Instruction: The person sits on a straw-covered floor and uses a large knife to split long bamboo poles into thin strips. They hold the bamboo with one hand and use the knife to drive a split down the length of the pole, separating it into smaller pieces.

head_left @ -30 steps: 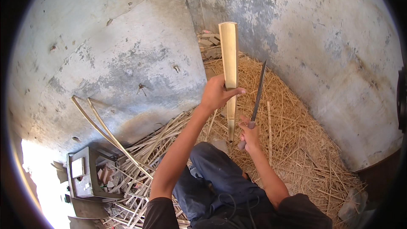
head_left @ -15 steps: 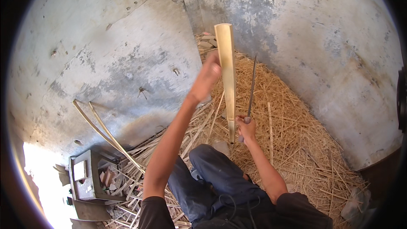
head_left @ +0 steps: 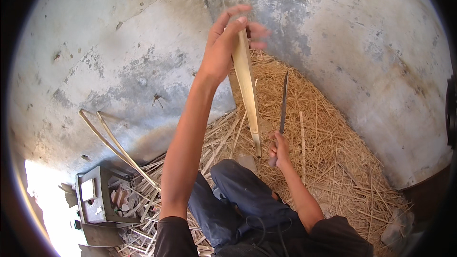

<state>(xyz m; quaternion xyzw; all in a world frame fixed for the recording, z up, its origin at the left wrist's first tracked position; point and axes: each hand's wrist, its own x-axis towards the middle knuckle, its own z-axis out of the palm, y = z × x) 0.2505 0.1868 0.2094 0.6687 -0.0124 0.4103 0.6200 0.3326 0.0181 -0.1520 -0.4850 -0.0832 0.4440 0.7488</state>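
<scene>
A long, pale split-bamboo strip [head_left: 246,81] leans upright before me, wide at the top and tapering to its lower end between my knees and the straw-like heap. Around its top end is my left hand [head_left: 226,45], with the thumb on the near side and the other fingers reaching past the far side, blurred. My right hand [head_left: 281,148] grips the handle of a long, narrow-bladed knife [head_left: 284,102], its dark blade pointing up and away. A small gap separates the right hand from the strip's lower end.
A large heap of thin shavings [head_left: 309,128] fills the corner between two worn walls [head_left: 157,38]. Two bent strips [head_left: 112,138] lean at the left. Beside them lies a grey box-like stand [head_left: 97,204] with scraps in it. A clear plastic bag [head_left: 397,226] is at the lower right.
My left hand has moved up to the strip's top end. The strip's top has tilted left, and its lower end now stands apart from my right hand, which still grips the knife.
</scene>
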